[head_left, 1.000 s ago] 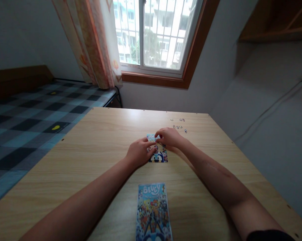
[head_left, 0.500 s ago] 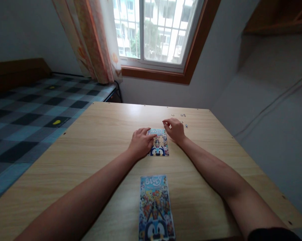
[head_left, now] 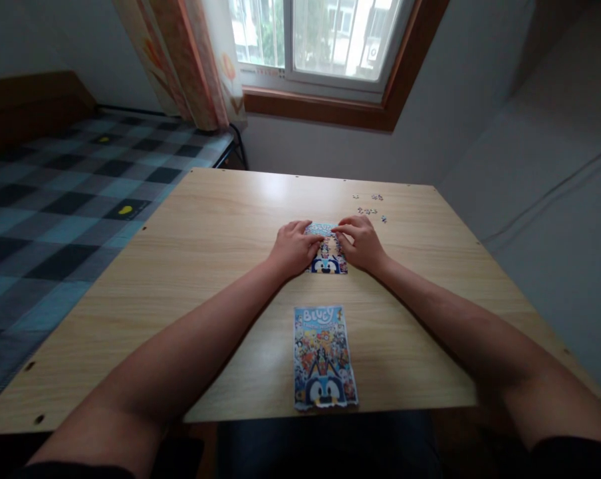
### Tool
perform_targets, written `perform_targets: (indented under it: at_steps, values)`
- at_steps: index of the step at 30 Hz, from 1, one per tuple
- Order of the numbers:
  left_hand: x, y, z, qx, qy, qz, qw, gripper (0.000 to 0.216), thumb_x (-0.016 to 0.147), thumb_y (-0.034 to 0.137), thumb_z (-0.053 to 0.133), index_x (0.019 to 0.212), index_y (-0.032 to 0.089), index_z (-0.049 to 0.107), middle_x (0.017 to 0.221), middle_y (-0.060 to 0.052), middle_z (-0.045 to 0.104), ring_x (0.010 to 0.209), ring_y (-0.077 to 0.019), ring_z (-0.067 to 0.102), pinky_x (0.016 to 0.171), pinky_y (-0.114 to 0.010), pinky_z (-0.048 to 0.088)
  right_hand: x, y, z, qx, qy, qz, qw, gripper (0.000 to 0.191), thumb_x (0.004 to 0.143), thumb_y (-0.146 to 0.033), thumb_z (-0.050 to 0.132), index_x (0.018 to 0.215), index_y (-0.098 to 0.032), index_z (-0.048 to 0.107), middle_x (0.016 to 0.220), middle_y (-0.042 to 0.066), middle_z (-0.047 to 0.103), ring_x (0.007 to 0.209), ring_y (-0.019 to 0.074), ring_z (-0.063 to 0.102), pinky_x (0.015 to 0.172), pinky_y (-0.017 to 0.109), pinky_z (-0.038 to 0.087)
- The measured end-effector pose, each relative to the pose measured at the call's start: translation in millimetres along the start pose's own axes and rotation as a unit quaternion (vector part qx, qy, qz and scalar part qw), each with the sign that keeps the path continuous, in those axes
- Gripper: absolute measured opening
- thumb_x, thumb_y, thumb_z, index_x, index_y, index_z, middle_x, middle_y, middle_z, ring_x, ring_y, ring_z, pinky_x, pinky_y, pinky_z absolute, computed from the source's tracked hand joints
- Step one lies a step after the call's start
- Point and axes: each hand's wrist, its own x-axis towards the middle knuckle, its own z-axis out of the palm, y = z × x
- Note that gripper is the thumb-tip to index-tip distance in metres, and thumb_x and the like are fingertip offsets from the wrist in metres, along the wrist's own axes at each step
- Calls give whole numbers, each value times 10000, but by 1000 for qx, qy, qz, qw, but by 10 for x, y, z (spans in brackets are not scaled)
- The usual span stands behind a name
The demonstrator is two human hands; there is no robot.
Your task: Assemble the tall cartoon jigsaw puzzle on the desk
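Observation:
A small, partly assembled jigsaw puzzle [head_left: 336, 264] with a blue cartoon dog lies flat on the wooden table. My left hand [head_left: 294, 247] rests on its left side, fingers stretched out and thumb over the picture. At the puzzle's upper right edge is my right hand [head_left: 361, 241], its thumb and fingers drawn together in a pinch. Whatever sits between those fingertips is too small to make out. Bare table colour shows through a gap in the picture's middle. Several loose puzzle pieces [head_left: 367, 211] lie beyond my right hand.
Nearer to me, a printed Bluey picture sheet [head_left: 324, 356] with a ragged lower edge lies by the front of the table [head_left: 221, 219]. A bed [head_left: 81, 193] with a checked cover stands to the left. Behind the table are a window [head_left: 330, 40] and a curtain [head_left: 191, 66].
My right hand has moved from near the loose pieces down to the puzzle's upper right edge. My left hand stays on the puzzle. The view has tilted down, showing the table's front edge.

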Motion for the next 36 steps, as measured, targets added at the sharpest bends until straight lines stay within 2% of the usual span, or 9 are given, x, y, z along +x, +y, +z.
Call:
perform_targets:
  at_steps: [4, 7, 12, 15, 22, 26, 36]
  values:
    - [7, -19, -7, -32, 15, -8, 999, 321, 973, 365, 520, 1191, 318, 751, 1431, -68, 578, 1319, -286, 478, 1119, -504, 354, 10, 7, 10, 3, 18, 22, 1000, 295, 972, -272, 502, 1059, -214, 778, 1122, 109, 683, 1126, 289, 543, 1056, 487, 369]
    - [23, -62, -23, -76, 48, -41, 995, 328, 971, 317, 501, 1151, 254, 769, 1372, -92, 621, 1283, -268, 521, 1117, -464, 383, 14, 47, 12, 13, 35, 23, 999, 273, 961, -271, 520, 1004, -211, 782, 1108, 102, 694, 1123, 273, 555, 1057, 463, 383]
    - [63, -190, -59, -154, 100, -93, 979, 369, 965, 257, 424, 1034, 181, 779, 1153, -98, 721, 1150, -230, 617, 1082, -408, 450, -15, 111, -6, 5, 28, 21, 999, 238, 923, -254, 553, 970, -222, 784, 1197, 98, 682, 1192, 276, 534, 1092, 474, 364]
    - [70, -249, -61, -173, 111, -117, 972, 341, 916, 231, 457, 1018, 165, 775, 1146, -106, 722, 1125, -236, 631, 1082, -410, 461, -19, 119, -5, 6, 28, 14, 999, 260, 888, -200, 549, 1010, -227, 777, 1252, 98, 667, 1276, 282, 498, 1126, 495, 338]
    - [58, -265, -27, -125, 92, -120, 981, 348, 864, 208, 474, 1033, 189, 777, 1170, -86, 718, 1159, -240, 611, 1102, -425, 448, -39, 63, 0, -2, 6, -17, 1000, 329, 828, -153, 539, 1034, -262, 771, 1387, 71, 605, 1424, 296, 381, 1192, 573, 231]
    - [51, -270, -2, -84, 70, -110, 988, 343, 868, 265, 507, 1084, 197, 765, 1201, -93, 711, 1173, -268, 598, 1096, -462, 444, -38, 61, 15, -8, -30, -18, 999, 376, 824, -167, 538, 1119, -260, 751, 1479, 85, 537, 1484, 318, 301, 1201, 626, 164]
    - [27, -257, -8, -50, 51, -112, 991, 352, 828, 297, 593, 1130, 215, 754, 1256, -97, 690, 1194, -287, 588, 1098, -455, 435, -31, -10, -21, -31, -89, -22, 995, 438, 843, -179, 529, 1248, -244, 685, 1567, 114, 445, 1527, 331, 229, 1204, 663, 113]
